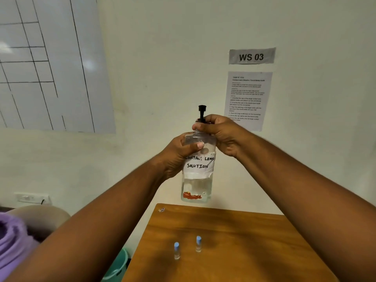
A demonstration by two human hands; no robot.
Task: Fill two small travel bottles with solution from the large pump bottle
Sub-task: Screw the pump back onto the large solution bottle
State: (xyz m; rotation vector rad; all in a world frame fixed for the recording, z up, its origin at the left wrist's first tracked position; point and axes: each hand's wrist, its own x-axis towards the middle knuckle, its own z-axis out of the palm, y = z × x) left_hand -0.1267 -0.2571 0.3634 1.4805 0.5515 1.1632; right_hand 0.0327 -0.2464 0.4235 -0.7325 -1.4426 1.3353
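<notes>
I hold the large clear pump bottle [197, 180] upright in the air above the far edge of the wooden table [254, 251]. It carries a white label reading "contact lens solution" and holds clear liquid. My left hand [179, 153] is wrapped around its upper body. My right hand [221, 133] grips the collar of the black pump top [202, 111], whose stem sticks up above my fingers. Two small clear travel bottles with blue caps stand on the table, one on the left [176, 250] and one on the right [198, 243], both capped.
A "WS 03" sign [251, 56] and an instruction sheet [247, 99] hang on the wall behind. A whiteboard [50, 62] is at upper left. Left of the table sit a green bucket [118, 267], a purple cloth [12, 241] and a wall socket [32, 198].
</notes>
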